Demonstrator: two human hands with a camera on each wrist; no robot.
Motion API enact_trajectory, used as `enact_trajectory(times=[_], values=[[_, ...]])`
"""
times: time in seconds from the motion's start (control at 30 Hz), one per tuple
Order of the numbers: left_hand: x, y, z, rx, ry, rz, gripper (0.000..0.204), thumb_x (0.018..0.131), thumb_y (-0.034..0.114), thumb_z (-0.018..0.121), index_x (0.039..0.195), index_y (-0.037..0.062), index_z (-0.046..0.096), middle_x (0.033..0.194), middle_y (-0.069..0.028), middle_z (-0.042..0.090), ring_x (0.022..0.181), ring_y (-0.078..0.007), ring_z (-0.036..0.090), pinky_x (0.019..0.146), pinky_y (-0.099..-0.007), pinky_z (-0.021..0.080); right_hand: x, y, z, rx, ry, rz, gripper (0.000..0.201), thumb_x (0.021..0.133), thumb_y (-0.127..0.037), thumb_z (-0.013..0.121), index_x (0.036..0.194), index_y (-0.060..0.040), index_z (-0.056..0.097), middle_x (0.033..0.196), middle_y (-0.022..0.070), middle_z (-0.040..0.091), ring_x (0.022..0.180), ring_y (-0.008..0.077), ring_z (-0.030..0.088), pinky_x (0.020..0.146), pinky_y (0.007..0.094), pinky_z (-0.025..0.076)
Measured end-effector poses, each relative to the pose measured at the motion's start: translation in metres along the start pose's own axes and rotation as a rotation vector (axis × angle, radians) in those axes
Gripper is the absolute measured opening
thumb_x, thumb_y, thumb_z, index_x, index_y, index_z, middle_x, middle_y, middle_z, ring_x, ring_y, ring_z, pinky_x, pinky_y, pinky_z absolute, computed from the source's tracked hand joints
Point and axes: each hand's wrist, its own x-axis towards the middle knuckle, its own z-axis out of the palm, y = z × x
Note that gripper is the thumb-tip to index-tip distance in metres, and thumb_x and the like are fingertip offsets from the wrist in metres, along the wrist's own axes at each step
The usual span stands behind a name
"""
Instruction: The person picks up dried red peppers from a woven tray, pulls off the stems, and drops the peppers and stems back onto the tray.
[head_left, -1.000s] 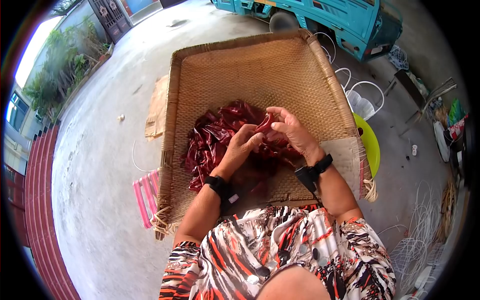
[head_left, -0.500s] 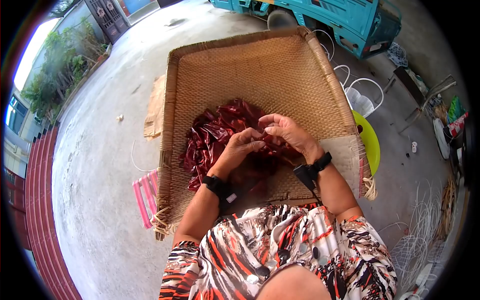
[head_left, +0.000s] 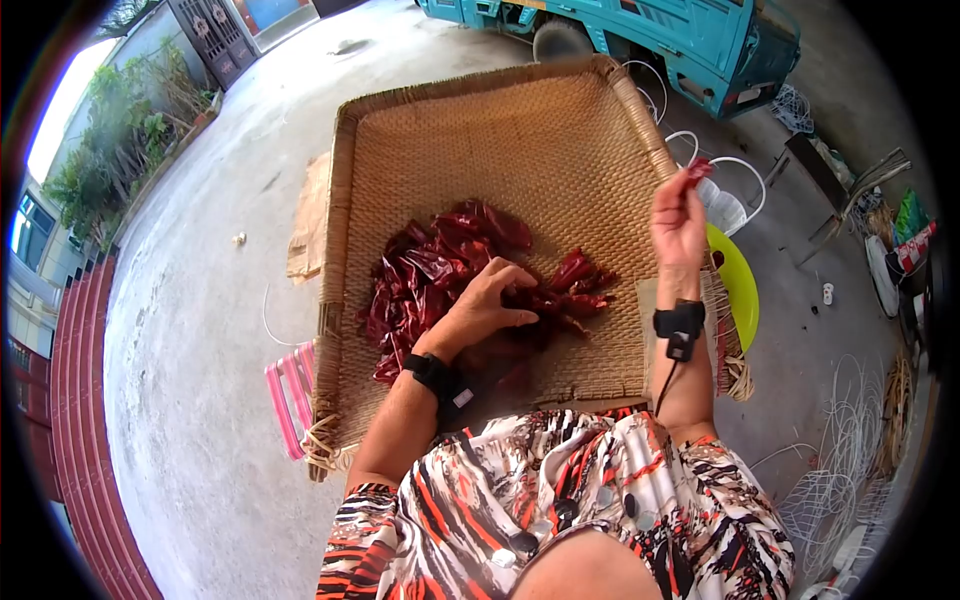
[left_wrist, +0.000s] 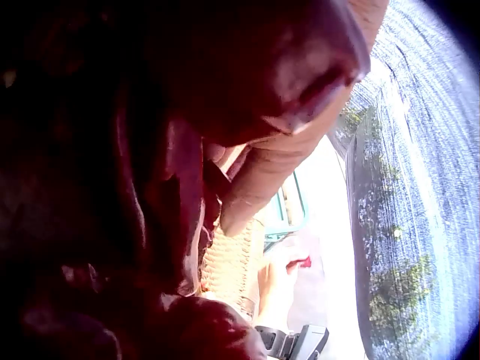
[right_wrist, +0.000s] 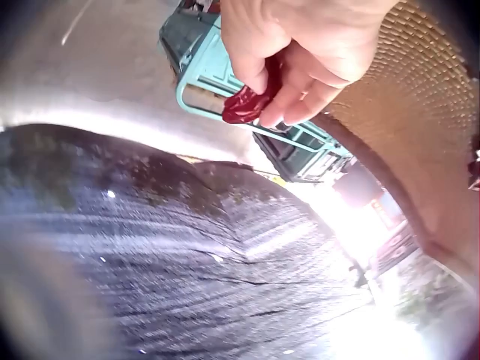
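Note:
A pile of dark red, glossy dried chilli peppers (head_left: 425, 275) lies in the left and middle of a woven basket tray (head_left: 490, 130). My right hand (head_left: 680, 235) is raised at the tray's right edge, pinching a dried chilli piece (head_left: 699, 172) between thumb and fingers. The right wrist view shows this red piece (right_wrist: 247, 103) sticking out past the fingertips. My left hand (head_left: 487, 305) is low over the pile, thumb and fingers loosely bent and apart. In the left wrist view, peppers (left_wrist: 176, 195) hide much of that hand. A few loose peppers (head_left: 580, 275) lie to its right.
A yellow-green basin (head_left: 738, 290) and a white basket with looped handles (head_left: 722, 205) stand right of the tray. A pink-striped stool (head_left: 290, 395) is at its left. Beyond the tray a blue cargo vehicle (head_left: 660, 45) is parked; white wires (head_left: 840, 470) lie at the right.
My hands were together over the pile; the right has moved up and right to the tray's edge with a chilli piece. The left stays over the pile, its thumb and fingers now apart.

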Motion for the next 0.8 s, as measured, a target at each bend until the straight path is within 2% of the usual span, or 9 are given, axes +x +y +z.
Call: enact_trajectory(times=[0.1, 0.13, 0.2, 0.3, 0.4, 0.47, 0.53, 0.6, 0.8], values=[[0.001, -0.013, 0.003, 0.013, 0.023, 0.029, 0.026, 0.080, 0.012, 0.074, 0.102, 0.0052, 0.062, 0.094, -0.0047, 0.057, 0.086, -0.0195, 0.056, 0.079, -0.0294, 0.047, -0.003, -0.032, 0.008, 0.281, -0.069, -0.068, 0.024, 0.092, -0.004, 0.059, 0.114, 0.0042, 0.059, 0.111, 0.0145, 0.066, 0.100, 0.0272, 0.066, 0.092, 0.0387, 0.053], [0.001, -0.016, 0.005, 0.014, 0.034, 0.035, 0.023, 0.081, 0.011, 0.073, 0.100, 0.0047, 0.062, 0.093, -0.0048, 0.057, 0.084, -0.0197, 0.056, 0.079, -0.0293, 0.047, -0.007, -0.035, 0.013, 0.364, -0.013, -0.151, 0.032, 0.090, -0.010, 0.063, 0.117, 0.0052, 0.056, 0.114, 0.0146, 0.064, 0.102, 0.0269, 0.065, 0.086, 0.0356, 0.054], [0.001, -0.020, 0.006, -0.009, 0.112, 0.024, 0.017, 0.083, 0.009, 0.071, 0.097, 0.0037, 0.062, 0.090, -0.0046, 0.056, 0.082, -0.0184, 0.055, 0.077, -0.0286, 0.047, -0.013, -0.036, 0.020, 0.292, 0.017, -0.115, 0.042, 0.090, -0.018, 0.065, 0.122, 0.0046, 0.053, 0.114, 0.0138, 0.063, 0.097, 0.0242, 0.065, 0.077, 0.0318, 0.053], [0.002, -0.017, 0.006, -0.058, 0.229, -0.061, 0.011, 0.086, 0.007, 0.067, 0.094, 0.0023, 0.061, 0.087, -0.0040, 0.055, 0.078, -0.0154, 0.053, 0.072, -0.0268, 0.045, -0.004, -0.030, -0.002, 0.132, -0.114, 0.080, 0.044, 0.089, -0.024, 0.068, 0.121, 0.0018, 0.053, 0.111, 0.0130, 0.063, 0.094, 0.0176, 0.063, 0.078, 0.0320, 0.054], [0.002, -0.016, 0.004, -0.243, 0.316, -0.100, 0.010, 0.093, 0.013, 0.064, 0.093, 0.0040, 0.060, 0.084, 0.0013, 0.056, 0.073, -0.0076, 0.050, 0.064, -0.0229, 0.042, -0.005, 0.011, -0.002, -0.384, -0.113, 0.217, 0.045, 0.090, -0.032, 0.067, 0.122, -0.0021, 0.054, 0.107, 0.0091, 0.063, 0.085, 0.0120, 0.061, 0.069, 0.0263, 0.051], [-0.001, -0.014, 0.003, -0.491, 0.335, -0.215, 0.012, 0.094, 0.017, 0.064, 0.094, 0.0049, 0.061, 0.083, 0.0026, 0.058, 0.072, -0.0069, 0.051, 0.065, -0.0235, 0.043, -0.021, 0.044, 0.017, -1.035, -0.070, 0.351, 0.041, 0.092, -0.032, 0.065, 0.122, -0.0048, 0.055, 0.105, 0.0057, 0.064, 0.081, 0.0091, 0.060, 0.067, 0.0232, 0.050], [-0.001, -0.016, 0.002, -0.563, 0.321, -0.247, 0.015, 0.097, 0.022, 0.060, 0.095, 0.0066, 0.060, 0.082, 0.0044, 0.059, 0.073, -0.0044, 0.052, 0.066, -0.0211, 0.044, -0.036, 0.078, 0.043, -1.439, -0.194, 0.534, 0.037, 0.092, -0.026, 0.065, 0.120, -0.0047, 0.056, 0.103, 0.0044, 0.065, 0.077, 0.0088, 0.060, 0.067, 0.0227, 0.049], [0.001, -0.012, 0.003, -0.614, 0.349, -0.245, 0.015, 0.097, 0.022, 0.060, 0.096, 0.0062, 0.060, 0.083, 0.0028, 0.061, 0.075, -0.0052, 0.054, 0.069, -0.0214, 0.046, -0.046, 0.095, 0.044, -1.591, -0.307, 0.813, 0.030, 0.091, -0.019, 0.066, 0.116, -0.0034, 0.059, 0.096, 0.0034, 0.065, 0.076, 0.0079, 0.059, 0.067, 0.0223, 0.048], [0.002, -0.019, 0.004, -0.889, 0.323, -0.200, 0.014, 0.098, 0.018, 0.057, 0.098, 0.0049, 0.058, 0.095, -0.0032, 0.065, 0.080, -0.0092, 0.057, 0.077, -0.0253, 0.048, -0.052, 0.114, 0.012, -1.571, -0.374, 0.848, 0.017, 0.092, -0.017, 0.064, 0.105, -0.0044, 0.064, 0.084, -0.0007, 0.064, 0.071, 0.0061, 0.056, 0.062, 0.0222, 0.046]])
